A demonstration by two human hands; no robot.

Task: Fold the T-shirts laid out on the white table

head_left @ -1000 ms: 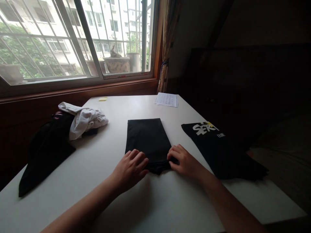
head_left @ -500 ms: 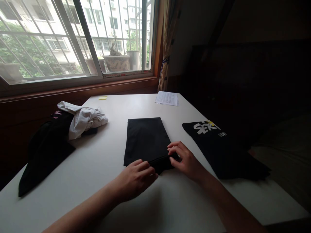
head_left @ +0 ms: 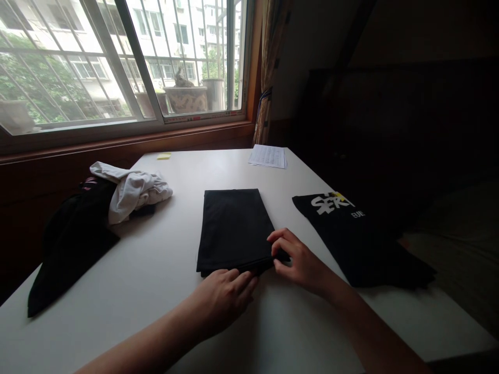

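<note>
Head view: two hands working along the near edge of a folded black cloth [head_left: 236, 223]

The folded black cloth is lying flat near the middle of a white table [head_left: 175, 249], its near edge showing several layers. The left hand [head_left: 226, 296] is resting against that near edge, its fingers curling and partly hidden; whether it is gripping any fabric, one cannot tell. The right hand [head_left: 302, 262] is pinching the near right corner, thumb and fingertips nearly closing, with a bit of dark fabric sitting between them.

To the left, a crumpled white garment [head_left: 136, 192] is lying partly over a black garment [head_left: 74, 249], which is spreading toward the table's left edge. To the right, well apart from the left hand, a black printed garment [head_left: 362, 249] is lying with white lettering and a yellow patch showing. At the far end, papers [head_left: 267, 156] are lying to the right and a yellow slip [head_left: 163, 156] to the left. Beyond the table, a barred window [head_left: 128, 67] is letting in daylight, and a patterned curtain [head_left: 266, 78] is hanging at its right side.
</note>
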